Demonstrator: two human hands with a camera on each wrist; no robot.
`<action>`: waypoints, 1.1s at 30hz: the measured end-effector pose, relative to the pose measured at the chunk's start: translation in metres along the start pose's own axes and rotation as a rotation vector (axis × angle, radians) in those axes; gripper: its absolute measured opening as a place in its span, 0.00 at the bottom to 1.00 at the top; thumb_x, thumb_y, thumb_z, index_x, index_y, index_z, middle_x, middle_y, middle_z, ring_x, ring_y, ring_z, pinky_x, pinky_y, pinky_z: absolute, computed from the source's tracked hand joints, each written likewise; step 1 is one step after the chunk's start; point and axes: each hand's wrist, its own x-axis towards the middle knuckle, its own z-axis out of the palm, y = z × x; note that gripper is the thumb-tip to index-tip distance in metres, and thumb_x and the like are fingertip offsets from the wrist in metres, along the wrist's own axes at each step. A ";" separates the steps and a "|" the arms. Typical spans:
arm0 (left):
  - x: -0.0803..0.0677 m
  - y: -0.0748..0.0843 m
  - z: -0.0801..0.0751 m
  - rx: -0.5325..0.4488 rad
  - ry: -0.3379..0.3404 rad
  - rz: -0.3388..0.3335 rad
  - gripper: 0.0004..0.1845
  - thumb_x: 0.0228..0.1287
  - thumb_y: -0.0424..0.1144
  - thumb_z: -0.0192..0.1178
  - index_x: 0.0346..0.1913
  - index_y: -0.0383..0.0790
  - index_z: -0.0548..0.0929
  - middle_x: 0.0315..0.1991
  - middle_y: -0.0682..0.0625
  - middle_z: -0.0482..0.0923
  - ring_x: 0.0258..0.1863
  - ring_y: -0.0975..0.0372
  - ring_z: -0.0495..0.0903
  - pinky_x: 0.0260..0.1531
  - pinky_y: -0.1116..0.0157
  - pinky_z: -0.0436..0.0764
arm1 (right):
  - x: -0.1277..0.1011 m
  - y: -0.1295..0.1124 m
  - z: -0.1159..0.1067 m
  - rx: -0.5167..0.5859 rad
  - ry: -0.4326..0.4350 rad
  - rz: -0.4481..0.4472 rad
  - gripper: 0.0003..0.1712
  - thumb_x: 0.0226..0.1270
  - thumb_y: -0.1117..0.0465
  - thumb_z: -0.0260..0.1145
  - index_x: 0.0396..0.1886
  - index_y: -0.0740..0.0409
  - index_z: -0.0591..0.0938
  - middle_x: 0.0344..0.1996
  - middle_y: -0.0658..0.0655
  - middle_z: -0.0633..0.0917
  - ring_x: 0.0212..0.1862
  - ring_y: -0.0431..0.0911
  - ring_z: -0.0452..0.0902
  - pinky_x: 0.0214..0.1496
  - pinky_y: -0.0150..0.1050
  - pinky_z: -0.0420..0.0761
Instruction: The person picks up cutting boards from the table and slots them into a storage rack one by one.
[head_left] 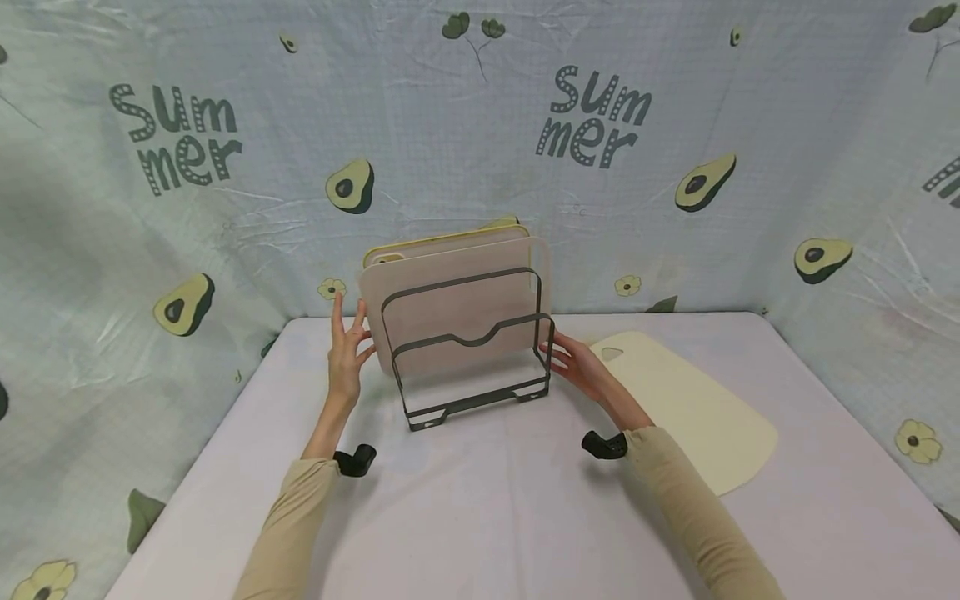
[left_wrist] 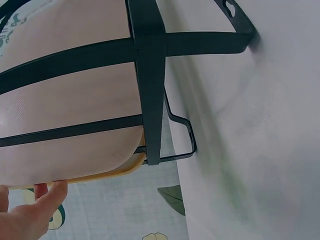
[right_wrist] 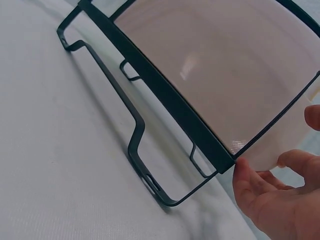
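Observation:
A dark metal rack [head_left: 468, 358] stands on the table, holding an upright pink cutting board [head_left: 450, 304] with a yellow board [head_left: 442, 242] behind it. My left hand [head_left: 348, 333] is held up with straight fingers just beside the pink board's left edge. In the left wrist view its fingertips [left_wrist: 47, 195] sit under the yellow board's edge [left_wrist: 105, 174]. My right hand [head_left: 561, 354] reaches the rack's right end. There the thumb [right_wrist: 246, 175] touches the rack's corner [right_wrist: 222, 160] and the fingers lie by the pink board's corner [right_wrist: 260, 150].
A cream cutting board [head_left: 690, 408] lies flat on the white table [head_left: 480, 517] to the right of my right hand. A printed avocado cloth [head_left: 480, 125] walls in the back and both sides.

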 end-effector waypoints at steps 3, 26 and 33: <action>0.000 0.000 0.000 -0.008 0.007 0.003 0.29 0.68 0.41 0.32 0.69 0.63 0.40 0.68 0.52 0.54 0.46 0.60 0.66 0.54 0.52 0.65 | 0.000 0.001 0.000 -0.007 -0.019 -0.007 0.30 0.72 0.54 0.38 0.69 0.61 0.47 0.70 0.61 0.47 0.71 0.55 0.43 0.70 0.51 0.45; -0.001 -0.004 0.001 -0.114 0.032 -0.004 0.31 0.66 0.39 0.35 0.68 0.66 0.43 0.69 0.53 0.51 0.47 0.60 0.64 0.57 0.46 0.60 | -0.005 0.000 0.001 -0.058 -0.049 -0.026 0.33 0.71 0.58 0.40 0.70 0.58 0.40 0.71 0.59 0.42 0.71 0.56 0.39 0.70 0.52 0.41; 0.005 -0.019 -0.003 -0.110 0.077 -0.012 0.30 0.65 0.42 0.36 0.69 0.63 0.43 0.71 0.52 0.46 0.61 0.51 0.59 0.59 0.40 0.52 | -0.007 -0.003 -0.001 -0.088 0.016 0.025 0.35 0.70 0.59 0.41 0.70 0.57 0.37 0.70 0.63 0.44 0.70 0.56 0.44 0.69 0.51 0.48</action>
